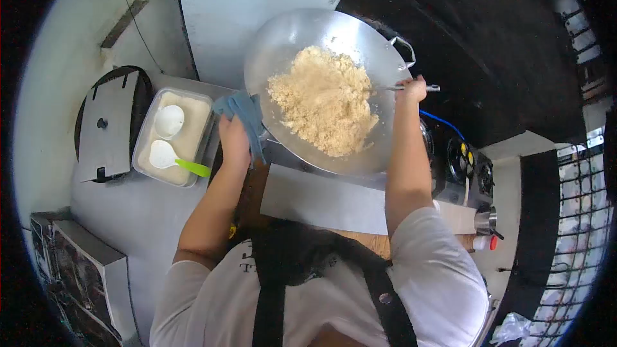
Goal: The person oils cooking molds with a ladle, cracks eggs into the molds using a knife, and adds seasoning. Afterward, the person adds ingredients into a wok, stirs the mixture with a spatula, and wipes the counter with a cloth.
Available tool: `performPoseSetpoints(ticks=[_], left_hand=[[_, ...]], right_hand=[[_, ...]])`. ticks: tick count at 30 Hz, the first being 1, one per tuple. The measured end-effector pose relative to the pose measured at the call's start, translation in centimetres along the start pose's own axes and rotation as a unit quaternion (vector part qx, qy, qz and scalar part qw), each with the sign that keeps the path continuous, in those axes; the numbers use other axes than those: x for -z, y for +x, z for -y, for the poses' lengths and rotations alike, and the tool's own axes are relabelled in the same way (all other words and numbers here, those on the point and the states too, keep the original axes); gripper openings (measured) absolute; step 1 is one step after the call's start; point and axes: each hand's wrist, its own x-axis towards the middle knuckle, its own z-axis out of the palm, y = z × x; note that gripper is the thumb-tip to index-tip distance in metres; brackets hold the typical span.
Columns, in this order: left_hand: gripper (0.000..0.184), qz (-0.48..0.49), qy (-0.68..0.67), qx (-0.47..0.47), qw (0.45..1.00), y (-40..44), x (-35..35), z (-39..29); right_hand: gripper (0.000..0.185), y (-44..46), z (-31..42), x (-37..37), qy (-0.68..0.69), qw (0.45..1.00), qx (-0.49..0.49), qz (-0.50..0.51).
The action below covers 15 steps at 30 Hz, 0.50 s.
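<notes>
A wide metal wok [276,32] holds a heap of pale, crumbly food [324,99]. At the wok's left rim, my left hand [234,138] is closed on a folded blue cloth [241,108]; whether it grips a wok handle through the cloth is hidden. My right hand [411,90], over the right rim, is wrapped round the handle of a metal utensil [433,88]. The utensil points into the wok towards the food, and its working end is not distinguishable. Above my right hand, a loop handle [405,51] of the wok shows.
On the left counter, a clear plastic tub [138,154] holds white grains, a white bowl [169,122] and a green-handled scoop [177,159]. Beside it lies a round black appliance with a metal plate [106,125]. A stove pan [461,157], metal pot [486,220] and red-capped jar [483,242] stand right.
</notes>
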Motion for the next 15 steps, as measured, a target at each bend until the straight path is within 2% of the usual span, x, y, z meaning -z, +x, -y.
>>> performPoseSetpoints(ticks=[1,2,4,6,7,9,11,13,15], left_hand=[[0.033,-0.02,0.006,0.018,1.0,0.0,0.0,0.3],[0.033,-0.022,0.007,0.022,1.0,0.1,0.0,0.5],[0.036,0.0,0.002,0.016,1.0,0.0,0.2,0.3],[0.036,-0.004,0.014,0.02,1.0,-0.2,0.1,0.1],[0.036,-0.003,0.023,0.02,1.0,-0.2,0.1,0.0],[0.037,-0.01,0.032,0.021,0.999,-0.1,0.0,0.0],[0.037,-0.017,0.039,0.02,0.999,-0.1,-0.2,-0.1],[0.039,0.008,0.055,0.008,0.998,-0.4,-0.2,-0.2],[0.04,0.002,0.058,0.003,0.998,-0.5,-0.2,0.0]], right_hand=[[0.022,-1.5,-0.2,0.1,0.043,0.995,-0.004,0.089],[0.022,-4.7,0.9,0.0,0.039,0.995,-0.004,0.087],[0.029,-13.1,5.7,-0.2,0.046,0.927,0.112,0.354],[0.037,-13.7,9.3,0.3,0.012,0.892,0.193,0.408],[0.038,-12.0,10.9,0.3,0.064,0.868,0.19,0.454],[0.033,-9.6,13.4,-1.1,0.057,0.92,0.191,0.337],[0.028,-2.0,12.9,-1.9,0.022,0.919,0.203,0.337],[0.02,2.9,10.1,-2.9,-0.034,0.96,0.229,0.157],[0.015,5.1,6.1,-3.2,-0.035,0.99,0.098,0.093]])
